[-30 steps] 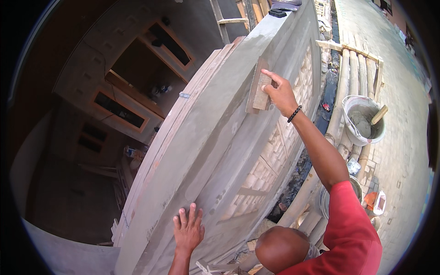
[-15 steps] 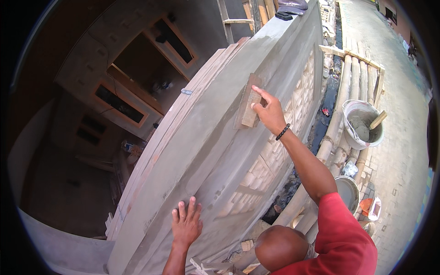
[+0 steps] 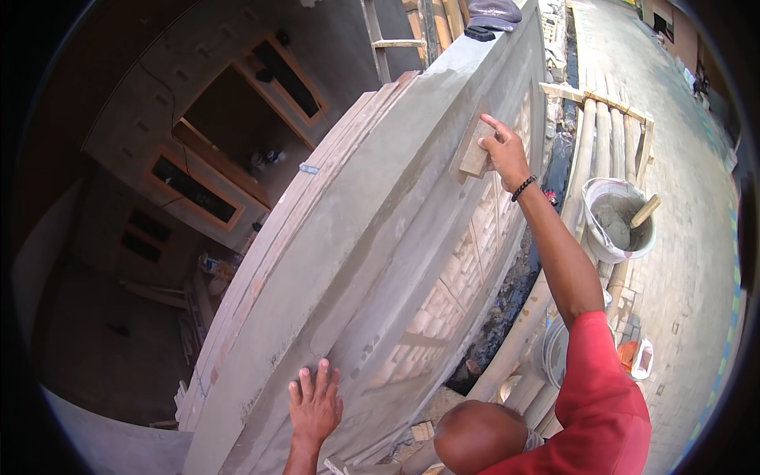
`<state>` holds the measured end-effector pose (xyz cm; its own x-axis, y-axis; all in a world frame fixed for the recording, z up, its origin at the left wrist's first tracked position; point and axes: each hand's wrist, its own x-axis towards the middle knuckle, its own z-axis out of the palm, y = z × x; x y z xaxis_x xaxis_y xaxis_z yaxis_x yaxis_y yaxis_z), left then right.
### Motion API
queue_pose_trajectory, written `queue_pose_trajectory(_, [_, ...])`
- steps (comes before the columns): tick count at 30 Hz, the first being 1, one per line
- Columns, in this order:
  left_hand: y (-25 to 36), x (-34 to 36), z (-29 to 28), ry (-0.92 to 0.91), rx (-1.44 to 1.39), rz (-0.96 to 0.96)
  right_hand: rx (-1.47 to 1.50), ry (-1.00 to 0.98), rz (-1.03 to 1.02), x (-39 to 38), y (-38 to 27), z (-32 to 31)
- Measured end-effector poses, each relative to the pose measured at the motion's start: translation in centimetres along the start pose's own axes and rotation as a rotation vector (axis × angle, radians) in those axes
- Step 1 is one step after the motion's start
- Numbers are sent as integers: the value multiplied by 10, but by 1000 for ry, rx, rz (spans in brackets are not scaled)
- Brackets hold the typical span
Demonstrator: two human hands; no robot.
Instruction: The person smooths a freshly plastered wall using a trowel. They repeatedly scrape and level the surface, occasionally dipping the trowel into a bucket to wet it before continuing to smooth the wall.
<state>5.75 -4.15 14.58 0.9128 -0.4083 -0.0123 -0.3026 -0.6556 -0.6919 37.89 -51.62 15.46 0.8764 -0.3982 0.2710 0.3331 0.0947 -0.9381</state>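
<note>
Neither my left hand nor my right hand is in view. Below me a person in a red shirt (image 3: 602,419), head bent, works at a grey plastered wall (image 3: 356,222). That person's right hand (image 3: 507,154) grips a wooden float (image 3: 471,162) against a recessed band of the wall, index finger stretched along it. Their left hand (image 3: 315,404) rests spread on the lower part of the wall. Patterned vent blocks (image 3: 435,309) are set into the wall below the band. A cap (image 3: 492,12) and a small black object (image 3: 479,33) lie on the wall's top.
Right of the wall run a dark drainage channel (image 3: 495,332), bamboo poles (image 3: 602,134) and a paved lane (image 3: 689,277). On the poles stand a bucket (image 3: 606,249) of mortar with a handled tool and a second bucket (image 3: 554,356). Left is a shaded building (image 3: 198,119) with a ladder (image 3: 378,47).
The person's float has moved down-left along the band, then back up and to the right, higher than half a second ago. Their left hand stays on the wall. The view has shifted slightly.
</note>
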Motion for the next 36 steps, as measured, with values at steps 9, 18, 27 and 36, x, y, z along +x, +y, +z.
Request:
queue_pose_trajectory(9, [3,-3,4,25,13,-27,-39,-126,128,-49,-3,65])
queue_pose_trajectory(18, [-1,-2,3,63,-42,-27,3,-303,80,-95,-39,-10])
queue_pose_trajectory(27, [1,5,2,202,-84,-50,-756,-338,-397,31,-157,-43])
queue_pose_trajectory(36, [0,4,1,167,-86,-57,-1072,-793,-640,4,-172,30])
